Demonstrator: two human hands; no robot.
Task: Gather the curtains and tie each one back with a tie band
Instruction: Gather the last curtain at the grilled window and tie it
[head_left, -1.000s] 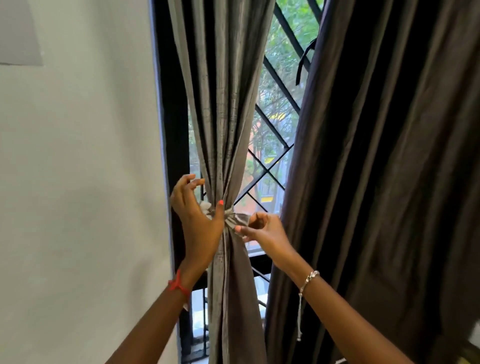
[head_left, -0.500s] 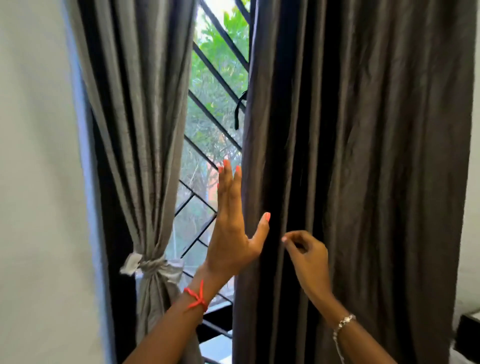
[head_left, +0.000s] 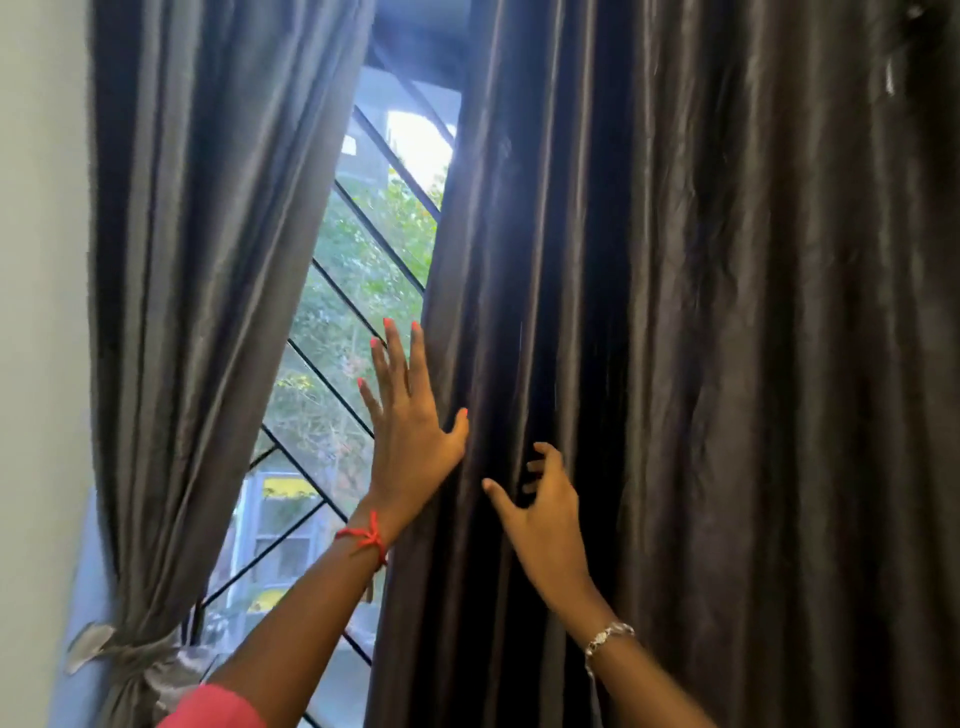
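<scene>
The left hand (head_left: 415, 441), fingers straight and apart, presses the right curtain (head_left: 727, 364); the right hand (head_left: 545, 514) claws its folds, grip unclear.

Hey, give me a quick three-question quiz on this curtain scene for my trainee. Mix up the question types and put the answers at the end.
1. True or false: a tie band cinches the left curtain.
2. The left hand, fingers straight, touches the edge of: A) the right curtain; B) the left curtain; C) the tie band.
3. Short answer: which curtain hangs loose, with no band on it in view?
Key: 1 true; 2 A; 3 the right curtain.
</scene>
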